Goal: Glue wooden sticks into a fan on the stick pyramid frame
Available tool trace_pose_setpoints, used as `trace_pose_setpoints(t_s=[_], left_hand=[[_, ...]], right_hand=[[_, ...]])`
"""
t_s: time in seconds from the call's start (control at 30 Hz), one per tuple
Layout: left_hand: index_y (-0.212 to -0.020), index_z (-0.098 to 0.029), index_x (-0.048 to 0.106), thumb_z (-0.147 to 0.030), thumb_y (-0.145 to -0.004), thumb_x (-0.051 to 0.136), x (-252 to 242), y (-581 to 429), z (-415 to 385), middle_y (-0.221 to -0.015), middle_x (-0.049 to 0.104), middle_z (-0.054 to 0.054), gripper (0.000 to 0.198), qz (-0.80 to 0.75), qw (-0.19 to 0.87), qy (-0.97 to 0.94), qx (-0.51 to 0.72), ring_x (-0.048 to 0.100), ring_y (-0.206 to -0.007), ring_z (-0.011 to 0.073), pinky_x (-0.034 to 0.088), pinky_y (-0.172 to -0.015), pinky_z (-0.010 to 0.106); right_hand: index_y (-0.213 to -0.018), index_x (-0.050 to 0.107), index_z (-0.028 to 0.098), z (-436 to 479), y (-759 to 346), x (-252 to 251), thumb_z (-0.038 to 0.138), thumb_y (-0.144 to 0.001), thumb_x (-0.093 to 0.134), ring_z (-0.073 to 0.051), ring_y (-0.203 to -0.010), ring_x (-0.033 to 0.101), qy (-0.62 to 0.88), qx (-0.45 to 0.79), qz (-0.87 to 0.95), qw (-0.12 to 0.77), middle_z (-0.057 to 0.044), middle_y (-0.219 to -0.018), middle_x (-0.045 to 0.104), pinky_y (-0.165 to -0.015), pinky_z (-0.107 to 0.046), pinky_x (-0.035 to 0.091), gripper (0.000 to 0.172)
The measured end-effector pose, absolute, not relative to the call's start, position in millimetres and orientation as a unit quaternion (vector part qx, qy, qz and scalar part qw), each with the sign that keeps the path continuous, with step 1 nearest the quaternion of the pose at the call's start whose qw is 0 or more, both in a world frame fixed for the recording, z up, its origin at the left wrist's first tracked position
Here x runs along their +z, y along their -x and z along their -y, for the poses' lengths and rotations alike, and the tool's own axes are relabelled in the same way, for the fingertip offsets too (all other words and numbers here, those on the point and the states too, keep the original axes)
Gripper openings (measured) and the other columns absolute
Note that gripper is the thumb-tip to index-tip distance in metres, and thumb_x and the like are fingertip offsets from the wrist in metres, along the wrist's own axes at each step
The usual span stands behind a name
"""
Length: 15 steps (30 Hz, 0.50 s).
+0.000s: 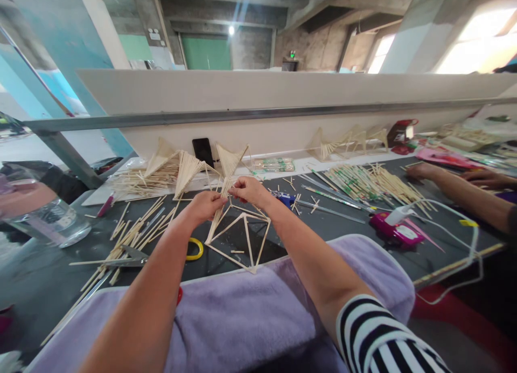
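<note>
A frame of pale wooden sticks [247, 238] stands on the dark table in front of me, with a slatted part rising at its upper left. Both hands meet at that slatted part. My left hand [207, 206] is closed, its thumb and fingers pinched on the sticks' left side. My right hand [248, 191] is closed too, its fingertips pinched at the top of the slats; whether a separate stick is between them is too small to tell. A short loose stick [237, 251] lies inside the frame. A blue glue gun [285, 199] lies just right of my right hand.
Scissors [131, 257] and loose sticks [121, 249] lie left, near a water jug [44, 214]. Finished stick shapes [189, 171] and a phone [203, 151] stand behind. Right are stick bundles [355, 184], a pink power strip [396, 230], cables and another person's arm [456, 190]. A purple towel [246, 313] covers the near edge.
</note>
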<state>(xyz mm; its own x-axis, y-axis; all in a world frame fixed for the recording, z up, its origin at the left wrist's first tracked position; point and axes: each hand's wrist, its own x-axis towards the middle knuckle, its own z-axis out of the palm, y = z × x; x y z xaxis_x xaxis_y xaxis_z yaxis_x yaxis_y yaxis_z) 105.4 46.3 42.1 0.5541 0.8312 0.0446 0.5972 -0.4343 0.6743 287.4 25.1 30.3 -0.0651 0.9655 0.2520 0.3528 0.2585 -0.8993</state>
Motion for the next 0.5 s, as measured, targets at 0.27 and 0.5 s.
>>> trace_pose_setpoints(t_s=[0.27, 0.5], left_hand=[[-0.060, -0.017, 0.051, -0.051, -0.072, 0.049, 42.7, -106.4, -45.3, -0.056, 0.059, 0.002, 0.036, -0.442, 0.342, -0.811, 0.173, 0.056, -0.049, 0.0147, 0.042, -0.042, 0.023], [-0.063, -0.017, 0.054, -0.052, -0.072, 0.050, 38.2, -104.2, -48.6, -0.057, 0.060, 0.002, 0.037, -0.439, 0.347, -0.808, 0.185, 0.056, -0.050, 0.0144, 0.040, -0.040, 0.021]], right_hand=[[-0.080, 0.060, 0.015, -14.7, -330.0, 67.8, 0.015, -0.071, 0.054, -0.009, -0.058, 0.056, 0.529, 0.220, 0.585, 0.574, -0.002, -0.069, 0.062, -0.055, -0.023, 0.044, 0.011], [-0.069, 0.053, 0.018, 18.1, -376.8, 111.2, 0.020, -0.078, 0.036, -0.006, -0.049, 0.047, 0.451, 0.098, 0.462, 0.757, 0.001, -0.059, 0.051, -0.049, -0.021, 0.041, 0.020]])
